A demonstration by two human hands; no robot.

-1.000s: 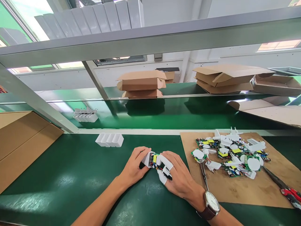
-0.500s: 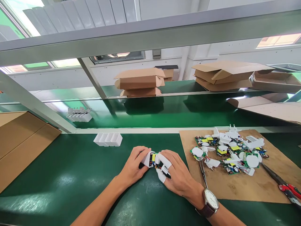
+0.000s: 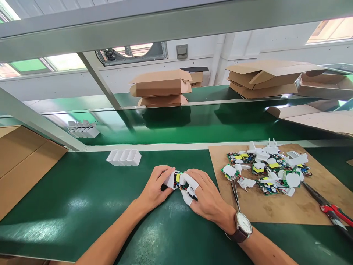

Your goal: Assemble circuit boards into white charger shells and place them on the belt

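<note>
Between my two hands is a small circuit board (image 3: 179, 180) with a yellow part, partly inside a white housing (image 3: 169, 180). My left hand (image 3: 155, 188) is closed round the housing at its left end. White covers are on some fingertips of my right hand (image 3: 206, 194), which grips the board's right end and a white plug piece (image 3: 191, 191) joined to it. A row of white housings (image 3: 124, 157) stands on the green table (image 3: 91, 184), beyond my left hand.
On a brown sheet (image 3: 275, 211) at the right lie several circuit boards with white plugs (image 3: 271, 167), tweezers (image 3: 235, 195) and red-handled pliers (image 3: 328, 208). A cardboard box (image 3: 24, 165) is at the left. More housings (image 3: 82, 129) and cartons (image 3: 162, 87) stand farther back.
The camera view has tilted down a little, so the surroundings sit higher in the picture. Both hands keep nearly the same grip on the board and housing.
</note>
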